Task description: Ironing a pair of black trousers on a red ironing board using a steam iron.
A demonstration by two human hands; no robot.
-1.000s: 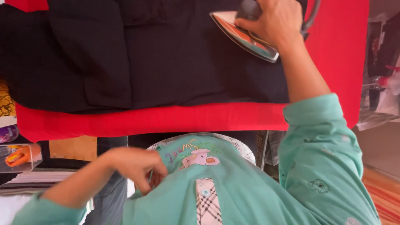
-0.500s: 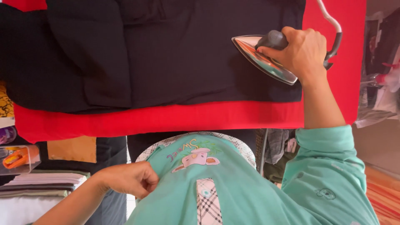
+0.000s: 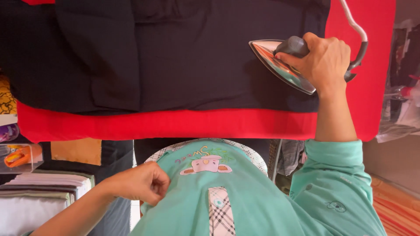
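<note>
An iron (image 3: pixel 282 65) is held tilted over the right part of a black garment (image 3: pixel 175 57), its shiny soleplate turned into view; its handle is largely hidden by the right hand (image 3: pixel 326 61), whose grip is closed around it. The garment is spread on a red-covered worktop (image 3: pixel 175 124) and cut off at the top edge. The left hand (image 3: pixel 140 182) is curled shut against the green shirt (image 3: pixel 245 205); whether anything is pinched cannot be told.
</note>
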